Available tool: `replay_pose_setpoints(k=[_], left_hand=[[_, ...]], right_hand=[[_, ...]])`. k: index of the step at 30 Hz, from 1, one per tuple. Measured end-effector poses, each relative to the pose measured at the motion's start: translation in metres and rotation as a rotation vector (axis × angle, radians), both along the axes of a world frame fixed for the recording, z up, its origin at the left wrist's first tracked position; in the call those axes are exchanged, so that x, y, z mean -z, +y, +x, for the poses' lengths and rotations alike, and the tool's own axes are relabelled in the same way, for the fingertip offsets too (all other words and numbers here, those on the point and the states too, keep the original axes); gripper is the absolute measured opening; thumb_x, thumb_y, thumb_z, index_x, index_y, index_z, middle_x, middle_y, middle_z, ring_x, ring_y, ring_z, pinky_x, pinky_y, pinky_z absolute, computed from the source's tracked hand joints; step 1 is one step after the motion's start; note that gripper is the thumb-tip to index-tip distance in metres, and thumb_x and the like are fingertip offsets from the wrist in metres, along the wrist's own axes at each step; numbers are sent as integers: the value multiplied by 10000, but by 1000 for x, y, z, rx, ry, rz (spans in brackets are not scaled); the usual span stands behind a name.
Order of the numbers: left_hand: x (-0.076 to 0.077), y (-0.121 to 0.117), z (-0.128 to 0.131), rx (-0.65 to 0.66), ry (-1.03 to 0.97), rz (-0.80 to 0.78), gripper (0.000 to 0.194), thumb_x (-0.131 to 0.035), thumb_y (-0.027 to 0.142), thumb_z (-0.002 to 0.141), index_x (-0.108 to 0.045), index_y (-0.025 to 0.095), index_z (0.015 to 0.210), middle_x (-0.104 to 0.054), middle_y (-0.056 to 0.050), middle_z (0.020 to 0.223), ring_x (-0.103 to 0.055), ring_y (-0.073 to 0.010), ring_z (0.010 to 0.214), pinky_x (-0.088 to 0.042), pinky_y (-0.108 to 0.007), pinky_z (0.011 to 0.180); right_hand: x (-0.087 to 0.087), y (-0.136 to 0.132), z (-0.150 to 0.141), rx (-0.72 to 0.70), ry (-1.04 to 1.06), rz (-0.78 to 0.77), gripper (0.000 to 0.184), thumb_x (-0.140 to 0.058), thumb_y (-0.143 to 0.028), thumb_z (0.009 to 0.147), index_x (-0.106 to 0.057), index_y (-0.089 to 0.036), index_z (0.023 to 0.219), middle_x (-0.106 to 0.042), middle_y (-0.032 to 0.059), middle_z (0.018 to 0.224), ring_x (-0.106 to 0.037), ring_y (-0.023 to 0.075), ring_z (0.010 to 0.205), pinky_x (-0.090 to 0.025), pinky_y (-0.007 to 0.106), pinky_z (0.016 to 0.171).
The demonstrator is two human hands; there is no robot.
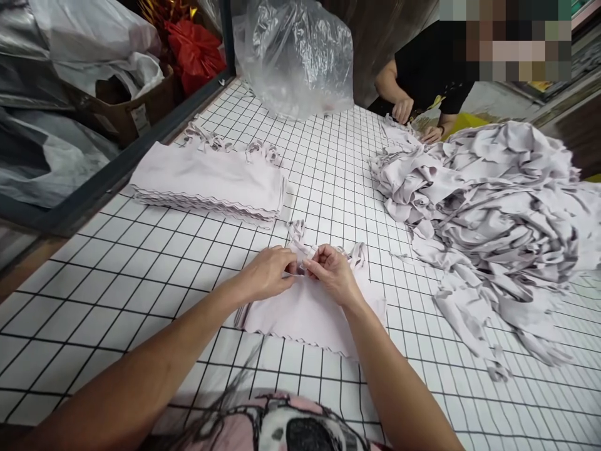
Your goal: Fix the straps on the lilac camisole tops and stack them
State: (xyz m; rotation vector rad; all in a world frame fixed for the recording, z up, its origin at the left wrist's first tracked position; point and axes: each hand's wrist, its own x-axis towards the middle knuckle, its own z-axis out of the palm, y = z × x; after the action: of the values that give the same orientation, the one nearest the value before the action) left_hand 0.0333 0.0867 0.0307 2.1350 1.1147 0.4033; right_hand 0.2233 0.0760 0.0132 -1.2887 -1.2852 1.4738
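A pale pink camisole with a wavy hem lies flat in front of me, its thin straps pointing away. At its top edge my left hand is closed, fingers pinched on the fabric near one strap. My right hand pinches the same top edge just beside it, thumb against fingers. The two hands almost touch, and the small bit between the fingertips is too small to make out. Farther left lies a neat stack of matching camisoles, straps at the far side.
A large tangled heap of pale pink garments covers the right of the grid-patterned table. Behind it a co-worker's hands handle fabric. A clear plastic bag stands at the back. Bags and a cardboard box are beyond the left edge.
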Motion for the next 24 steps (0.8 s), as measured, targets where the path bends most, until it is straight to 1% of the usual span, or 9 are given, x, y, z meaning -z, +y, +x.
replay_pose_setpoints(k=[3, 8, 12, 14, 16, 17, 20, 22, 24], left_hand=[[3, 1, 0, 1, -57, -7, 126, -558, 290, 845, -597, 185, 786, -618, -7, 762, -535, -157, 723, -388, -282, 675], [10, 3, 1, -26, -145, -13, 248, -488, 254, 885, -561, 180, 660, -525, 19, 615, -473, -125, 616, -338, -254, 587], [9, 3, 1, -30, -135, -3, 266, -509, 239, 866, -528, 176, 609, -485, 20, 577, -468, -128, 614, -324, -251, 570], [8, 2, 2, -17, -125, 27, 273, -508, 229, 864, -518, 175, 597, -484, 19, 570, -465, -127, 611, -331, -252, 581], [7, 1, 2, -18, -119, 46, 270, -506, 219, 860, -513, 173, 593, -491, 18, 567, -464, -124, 602, -341, -255, 591], [8, 1, 2, -25, -117, 50, 257, -507, 215, 855, -521, 171, 602, -506, 15, 577, -468, -124, 601, -348, -256, 595], [8, 0, 3, -22, -113, 55, 194, -515, 200, 836, -571, 165, 653, -580, -1, 641, -505, -128, 632, -376, -263, 626], [8, 1, 2, -10, -108, 65, 180, -519, 195, 828, -596, 163, 668, -601, -6, 660, -518, -131, 648, -385, -267, 644], [8, 1, 2, -8, -98, 89, 198, -518, 200, 831, -597, 166, 653, -580, 0, 623, -502, -130, 632, -379, -269, 639]], right_hand=[[7, -2, -2, 21, 16, 22, 358, -758, -440, 731, -483, -213, 761, -527, -43, 649, -524, 112, 592, -432, 252, 563], [10, -3, -2, -7, 11, 44, 327, -744, -434, 752, -502, -216, 786, -526, -31, 703, -524, 120, 643, -467, 273, 628], [2, -3, 3, -147, -207, 131, 278, -688, -454, 801, -554, -210, 798, -558, -4, 714, -510, 135, 640, -433, 276, 589], [-5, -4, 6, -72, -405, 281, 250, -664, -434, 827, -564, -205, 809, -576, 21, 746, -513, 151, 665, -430, 291, 591], [-12, -5, 7, 49, -578, 529, 190, -647, -374, 852, -578, -200, 889, -605, 65, 858, -540, 188, 789, -449, 323, 661], [-15, -5, 7, 55, -636, 655, 164, -626, -333, 871, -584, -199, 956, -617, 89, 945, -545, 209, 882, -454, 347, 727], [-20, -5, 5, -203, -746, 835, 235, -547, -242, 924, -571, -219, 1157, -636, 97, 1120, -500, 250, 1090, -394, 421, 892], [-20, -3, 5, -350, -811, 804, 276, -534, -235, 936, -561, -235, 1211, -667, 73, 1064, -493, 256, 1084, -350, 441, 910], [-18, -1, 6, -383, -861, 752, 220, -545, -261, 939, -601, -233, 1150, -676, 58, 947, -501, 250, 1018, -328, 436, 888]])
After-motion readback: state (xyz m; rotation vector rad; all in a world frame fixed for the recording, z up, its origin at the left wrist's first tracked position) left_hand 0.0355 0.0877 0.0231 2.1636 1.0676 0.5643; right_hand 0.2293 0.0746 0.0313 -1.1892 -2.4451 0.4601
